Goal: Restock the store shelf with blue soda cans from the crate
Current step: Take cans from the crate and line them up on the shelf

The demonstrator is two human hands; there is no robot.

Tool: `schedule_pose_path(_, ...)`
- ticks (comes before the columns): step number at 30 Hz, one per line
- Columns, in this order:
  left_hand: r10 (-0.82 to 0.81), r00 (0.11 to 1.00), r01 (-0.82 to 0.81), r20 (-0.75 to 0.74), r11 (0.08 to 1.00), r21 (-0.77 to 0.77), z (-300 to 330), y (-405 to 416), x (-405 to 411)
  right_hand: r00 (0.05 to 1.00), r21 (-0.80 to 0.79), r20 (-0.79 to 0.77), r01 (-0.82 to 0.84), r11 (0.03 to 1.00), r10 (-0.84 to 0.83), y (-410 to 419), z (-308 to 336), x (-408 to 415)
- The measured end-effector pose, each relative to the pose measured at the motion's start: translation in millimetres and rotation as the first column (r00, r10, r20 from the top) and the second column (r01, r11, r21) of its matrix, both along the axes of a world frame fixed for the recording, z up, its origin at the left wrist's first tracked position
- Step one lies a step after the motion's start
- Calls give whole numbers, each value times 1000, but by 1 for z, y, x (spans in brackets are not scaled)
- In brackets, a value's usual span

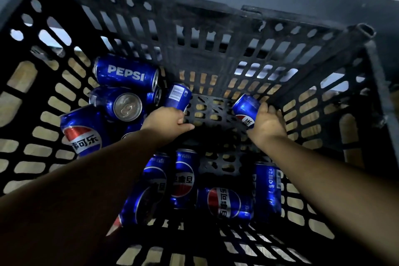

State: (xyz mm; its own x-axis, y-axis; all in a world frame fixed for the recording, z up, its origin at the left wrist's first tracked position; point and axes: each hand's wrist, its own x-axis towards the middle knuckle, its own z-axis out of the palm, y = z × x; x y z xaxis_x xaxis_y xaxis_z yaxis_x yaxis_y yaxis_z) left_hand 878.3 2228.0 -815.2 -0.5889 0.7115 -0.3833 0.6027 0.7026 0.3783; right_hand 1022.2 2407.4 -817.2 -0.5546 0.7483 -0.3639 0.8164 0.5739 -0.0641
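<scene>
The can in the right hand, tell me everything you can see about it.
The can in the right hand is blue, glossy, metal by its look, with a red, white and blue roundel and white Chinese characters. It tilts, one end pointing up toward the crate's far wall. The right hand wraps its lower part, hiding that end. Whether it touches the crate floor is unclear.

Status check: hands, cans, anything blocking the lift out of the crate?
Left hand grips barcode can. Right hand grips another can. Both low inside black crate. Loose cans lie around; nothing blocks the lift.
</scene>
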Motion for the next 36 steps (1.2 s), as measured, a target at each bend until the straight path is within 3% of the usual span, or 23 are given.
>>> schedule_pose_path(8, 33, 999, -33, 19, 999, 24, 1, -1, 2, 989, 35, 119, -95, 995, 91, 6, 3, 0)
schedule_pose_path(12, 26, 1000, -26, 9, 1000, 18, 0, -1, 2, 1000, -93, 12, 30, 995, -29, -5, -6, 3)
schedule_pose_path(16, -30, 999, 31, 24, 999, -40, 4, -3, -2, 998, -145, 4, 61, 988, -61, -9, -7, 6)
schedule_pose_path(20, -10, 1000, 11, 19, 1000, -21, 30, -10, -2, 973, -263, -56, 201, 944, -223, -21, 12, 13)
schedule_pose_path(23, 36, 996, -35, 81, 999, -16, 67, -22, 14, 894, -396, -145, 340, 853, -424, -39, 54, 24)
schedule_pose_path(28, 163, 944, -112, 287, 976, -187, 162, -34, 38, 769, -530, -272, 382, 757, -579, -64, 157, 30)
schedule_pose_path(31, 277, 888, -201, 366, 951, -233, 236, -36, 46, 728, -583, -311, 361, 727, -611, -72, 231, 31)
schedule_pose_path(36, 270, 860, -218, 432, 961, -168, 360, -36, 40, 706, -597, -377, 310, 740, -600, -80, 362, 33)
